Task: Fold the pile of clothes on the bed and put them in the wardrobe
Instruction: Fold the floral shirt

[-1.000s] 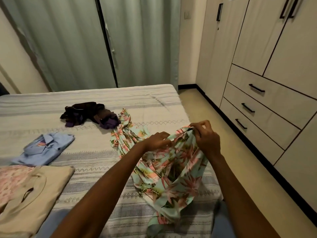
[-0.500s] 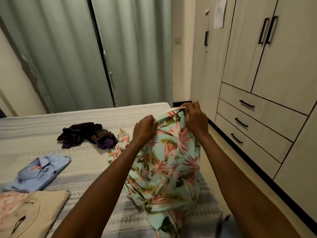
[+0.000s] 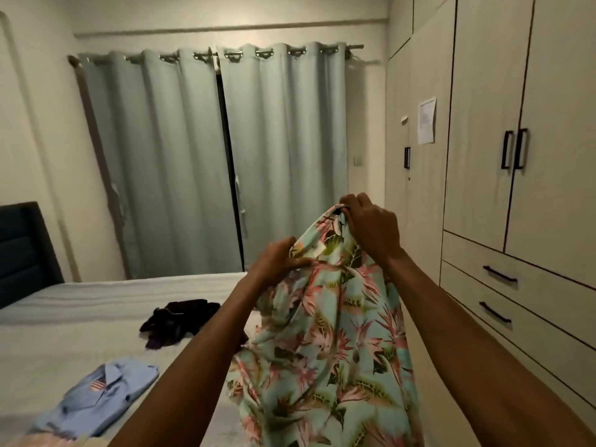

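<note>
I had the floral shirt (image 3: 325,343) up in the air in front of me, over the near right part of the bed (image 3: 80,317), hanging from its top edge with the lower part draping down out of view. My left hand (image 3: 280,262) pinched the fabric at what looked like the collar or a shoulder, fingers curled round a bunched fold; my right hand (image 3: 371,227), held higher, gripped a gathered point of the same top edge. I judged the shirt light, thin and quite limp, since it fell in soft folds and kept no shape of its own. It looked a little slick, so a loose pinch could slide. The best hold seemed to me the two shoulder seams, well apart, so the cloth would hang flat before I laid it down. The bed was covered in a pale spread that looked soft and slightly yielding, fair for smoothing a fold but not firm. On it lay a folded blue shirt (image 3: 100,398) at the near left and a dark crumpled garment (image 3: 177,321) farther back, not yet folded. The wardrobe (image 3: 483,188) stood along the right wall, its doors and drawers shut, a sheet of paper (image 3: 426,120) stuck to it. Grey-green curtains (image 3: 209,156) were drawn across the far wall, and a dark headboard (image 3: 22,250) showed at the left.
</note>
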`<move>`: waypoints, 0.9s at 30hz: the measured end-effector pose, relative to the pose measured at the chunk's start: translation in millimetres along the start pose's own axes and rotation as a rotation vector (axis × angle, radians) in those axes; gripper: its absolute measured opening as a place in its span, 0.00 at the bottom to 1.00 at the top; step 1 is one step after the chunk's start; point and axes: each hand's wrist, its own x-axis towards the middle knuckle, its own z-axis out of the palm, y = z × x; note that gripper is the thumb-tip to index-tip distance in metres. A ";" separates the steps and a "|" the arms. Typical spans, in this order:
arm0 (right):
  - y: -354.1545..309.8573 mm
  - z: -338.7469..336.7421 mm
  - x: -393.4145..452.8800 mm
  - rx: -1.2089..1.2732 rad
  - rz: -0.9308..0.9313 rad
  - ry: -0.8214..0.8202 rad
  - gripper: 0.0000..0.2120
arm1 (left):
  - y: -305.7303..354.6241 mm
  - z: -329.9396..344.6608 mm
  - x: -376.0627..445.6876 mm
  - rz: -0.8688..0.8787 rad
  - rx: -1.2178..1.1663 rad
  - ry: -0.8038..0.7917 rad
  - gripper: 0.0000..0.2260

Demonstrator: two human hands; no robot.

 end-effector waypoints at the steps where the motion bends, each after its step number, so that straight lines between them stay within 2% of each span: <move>1: -4.3 -1.5 8.7 0.004 0.028 0.024 0.09 | 3.4 -1.0 -1.3 -0.026 -0.126 0.004 0.19; 3: -11.0 -7.8 29.0 0.010 0.075 0.072 0.07 | 9.6 -6.6 -2.7 -0.098 -0.403 -0.008 0.15; 5: -14.6 -13.8 44.5 0.015 0.091 0.100 0.06 | 11.6 -12.9 -3.0 -0.165 -0.521 -0.021 0.14; 8: -16.8 -18.8 61.0 0.036 0.105 0.112 0.07 | 4.4 -26.6 3.9 -0.210 -0.391 0.044 0.11; 10: -14.4 -21.1 69.4 0.069 0.164 0.106 0.07 | 1.0 -41.7 9.7 -0.215 -0.294 0.134 0.07; 12: -8.5 -22.7 74.7 0.059 0.216 0.083 0.08 | 2.8 -60.7 13.4 -0.206 -0.201 0.244 0.08; 18: 13.6 -34.7 100.7 -0.183 0.059 -0.076 0.11 | 24.5 -138.3 40.3 -0.180 0.083 0.497 0.10; 21: 10.0 -46.6 122.5 -0.260 0.029 -0.154 0.08 | 36.8 -167.2 55.1 -0.159 0.268 0.524 0.09; 22: 5.9 -52.3 133.4 -0.259 0.056 -0.186 0.10 | 43.7 -177.3 59.6 -0.165 0.268 0.525 0.08; 24: -0.8 -63.1 151.4 -0.213 0.142 -0.272 0.14 | 60.9 -191.9 64.7 -0.195 0.150 0.523 0.07; 27: -4.5 -79.9 180.0 0.095 0.382 -0.341 0.08 | 89.6 -211.1 67.9 -0.240 -0.322 0.490 0.07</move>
